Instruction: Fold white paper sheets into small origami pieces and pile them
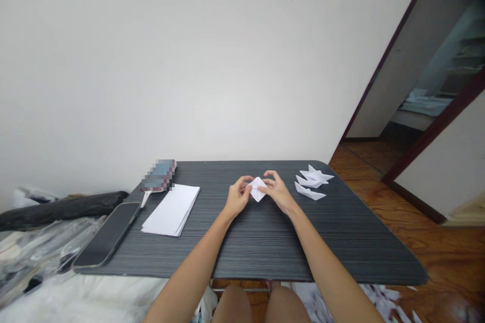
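Note:
A small piece of white paper folded into a diamond (258,195) is held just above the dark table (261,242). My left hand (238,197) pinches its left side between thumb and fingers. On the other side, my right hand (278,193) grips it with the thumb across the front, its index finger curled up and away. Several folded paper boats (311,194) lie to the right of my right hand. Left of my hands rests a stack of white paper sheets (172,210).
A phone (108,234) lies at the table's left edge, and a pixelated packet (159,175) is behind the paper stack. The white wall (242,60) rises along the far edge. Plastic-wrapped items (56,242) are piled at the left; white paper pieces (382,300) litter the floor.

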Available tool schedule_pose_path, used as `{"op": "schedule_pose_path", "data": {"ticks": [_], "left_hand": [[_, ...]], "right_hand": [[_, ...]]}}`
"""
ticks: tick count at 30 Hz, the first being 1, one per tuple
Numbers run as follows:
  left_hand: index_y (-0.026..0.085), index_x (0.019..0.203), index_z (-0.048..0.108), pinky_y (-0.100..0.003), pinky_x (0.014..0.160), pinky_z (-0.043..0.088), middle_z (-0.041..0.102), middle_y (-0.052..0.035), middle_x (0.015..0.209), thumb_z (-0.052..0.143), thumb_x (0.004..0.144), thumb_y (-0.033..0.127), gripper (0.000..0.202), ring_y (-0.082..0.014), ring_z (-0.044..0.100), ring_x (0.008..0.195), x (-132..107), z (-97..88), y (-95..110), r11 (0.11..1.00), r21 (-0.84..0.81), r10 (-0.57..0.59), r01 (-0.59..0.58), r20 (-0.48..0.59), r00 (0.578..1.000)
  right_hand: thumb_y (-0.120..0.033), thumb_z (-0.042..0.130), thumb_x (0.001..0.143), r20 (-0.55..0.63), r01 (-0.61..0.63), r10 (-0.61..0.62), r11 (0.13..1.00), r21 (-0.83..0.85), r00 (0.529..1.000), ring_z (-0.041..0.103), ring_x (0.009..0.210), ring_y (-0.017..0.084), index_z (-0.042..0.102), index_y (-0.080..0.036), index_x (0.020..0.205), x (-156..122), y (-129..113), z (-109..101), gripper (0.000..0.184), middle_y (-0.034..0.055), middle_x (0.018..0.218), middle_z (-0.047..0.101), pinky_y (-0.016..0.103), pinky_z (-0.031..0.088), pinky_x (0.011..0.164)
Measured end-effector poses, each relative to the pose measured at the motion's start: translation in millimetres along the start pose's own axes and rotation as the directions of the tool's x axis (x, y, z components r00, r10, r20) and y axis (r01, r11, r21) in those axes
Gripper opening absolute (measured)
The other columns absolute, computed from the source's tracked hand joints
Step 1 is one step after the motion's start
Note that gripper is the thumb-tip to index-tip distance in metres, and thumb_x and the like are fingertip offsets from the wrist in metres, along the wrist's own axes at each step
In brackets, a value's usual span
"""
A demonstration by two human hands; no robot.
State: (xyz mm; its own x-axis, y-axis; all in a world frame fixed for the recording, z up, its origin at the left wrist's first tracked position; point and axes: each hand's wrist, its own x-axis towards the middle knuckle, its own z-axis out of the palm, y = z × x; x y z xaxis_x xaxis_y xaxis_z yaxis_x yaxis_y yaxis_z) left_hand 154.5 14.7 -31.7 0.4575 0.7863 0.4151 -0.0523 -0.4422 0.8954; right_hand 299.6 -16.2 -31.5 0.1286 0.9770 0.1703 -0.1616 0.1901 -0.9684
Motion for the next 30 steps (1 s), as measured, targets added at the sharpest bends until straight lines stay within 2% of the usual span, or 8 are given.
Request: {"op": "schedule_pose_path", "data": {"ticks": [3, 6, 10, 15, 20, 23, 26, 30], "left_hand": [[0.014, 0.094, 0.050, -0.019, 0.051, 0.042, 0.056, -0.0013, 0.065, 0.045, 0.077, 0.027, 0.022, -0.0088, 0.051, 0.054, 1, -0.3, 0, 0.999, 0.032, 0.013, -0.012, -0.054, 0.998], [0.014, 0.092, 0.051, -0.018, 0.051, 0.041, 0.056, -0.0015, 0.066, 0.046, 0.077, 0.027, 0.021, -0.0090, 0.052, 0.056, 0, -0.6, 0, 0.997, 0.070, 0.030, -0.025, -0.066, 0.997], [0.014, 0.096, 0.049, -0.018, 0.050, 0.040, 0.054, -0.0003, 0.062, 0.045, 0.077, 0.026, 0.023, -0.0078, 0.049, 0.051, 0, -0.8, 0, 0.997, 0.071, 0.022, -0.019, -0.042, 0.999], [0.014, 0.099, 0.047, -0.018, 0.050, 0.042, 0.053, -0.0001, 0.062, 0.046, 0.076, 0.026, 0.026, -0.0075, 0.049, 0.051, -1, 0.0, 1, 1.000, 0.000, -0.007, 0.007, 0.001, 1.000], [0.014, 0.097, 0.049, -0.019, 0.050, 0.043, 0.054, 0.0000, 0.062, 0.048, 0.074, 0.025, 0.026, -0.0079, 0.050, 0.051, -1, 0.6, 2, 0.997, -0.067, -0.034, 0.035, 0.026, 0.999], [0.012, 0.089, 0.056, -0.021, 0.051, 0.044, 0.058, -0.0028, 0.066, 0.049, 0.074, 0.026, 0.022, -0.0093, 0.053, 0.053, 0, -0.2, -3, 0.996, -0.057, -0.060, 0.062, 0.025, 0.998], [0.011, 0.083, 0.061, -0.022, 0.055, 0.045, 0.062, -0.0060, 0.073, 0.047, 0.074, 0.026, 0.022, -0.0116, 0.055, 0.058, 2, -1.8, -9, 0.998, 0.024, -0.052, 0.052, -0.009, 0.999], [0.013, 0.082, 0.063, -0.024, 0.059, 0.046, 0.063, -0.0069, 0.078, 0.047, 0.074, 0.025, 0.022, -0.0138, 0.057, 0.065, 2, -3.7, -14, 0.987, 0.163, 0.029, -0.018, -0.067, 0.997]], "right_hand": [[-0.024, 0.065, 0.056, -0.024, 0.109, -0.114, 0.981, -0.158, 0.993, 0.057, 0.077, 0.017, 0.056, -0.017, 0.071, 4, 3, -1, 0.019, 0.0044, 0.083, 0.060, 0.028, 0.044, 0.068], [-0.027, 0.064, 0.058, -0.019, 0.157, -0.167, 0.957, -0.243, 0.986, 0.055, 0.084, 0.019, 0.058, -0.015, 0.059, 6, 5, -3, 0.014, 0.0071, 0.090, 0.058, 0.029, 0.044, 0.070], [-0.029, 0.063, 0.058, 0.002, 0.076, -0.077, 0.978, -0.196, 0.997, 0.058, 0.073, 0.018, 0.057, -0.015, 0.066, 3, 4, 0, 0.017, 0.0051, 0.078, 0.061, 0.030, 0.045, 0.067], [-0.027, 0.063, 0.057, 0.029, -0.005, 0.007, 0.998, -0.061, 1.000, 0.057, 0.053, 0.013, 0.040, -0.020, 0.082, -2, -2, 6, 0.035, -0.0029, 0.061, 0.059, 0.025, 0.045, 0.053], [-0.025, 0.063, 0.057, 0.039, -0.048, 0.048, 0.999, 0.000, 0.998, 0.056, 0.048, 0.013, 0.032, -0.023, 0.085, -4, -5, 8, 0.042, -0.0066, 0.056, 0.057, 0.024, 0.043, 0.049], [-0.026, 0.066, 0.054, 0.033, -0.080, 0.078, 0.996, 0.033, 0.996, 0.057, 0.049, 0.013, 0.035, -0.022, 0.088, -3, -4, 7, 0.047, -0.0051, 0.059, 0.058, 0.024, 0.043, 0.049], [-0.030, 0.066, 0.056, 0.012, -0.092, 0.092, 0.992, 0.084, 0.996, 0.059, 0.056, 0.014, 0.040, -0.022, 0.092, -2, -1, 4, 0.045, -0.0021, 0.065, 0.061, 0.025, 0.046, 0.052], [-0.034, 0.065, 0.058, -0.101, -0.149, 0.149, 0.989, 0.009, 0.984, 0.058, 0.049, 0.013, 0.050, -0.015, 0.079, -1, 3, 0, 0.031, 0.0014, 0.057, 0.060, 0.022, 0.044, 0.044]]}}
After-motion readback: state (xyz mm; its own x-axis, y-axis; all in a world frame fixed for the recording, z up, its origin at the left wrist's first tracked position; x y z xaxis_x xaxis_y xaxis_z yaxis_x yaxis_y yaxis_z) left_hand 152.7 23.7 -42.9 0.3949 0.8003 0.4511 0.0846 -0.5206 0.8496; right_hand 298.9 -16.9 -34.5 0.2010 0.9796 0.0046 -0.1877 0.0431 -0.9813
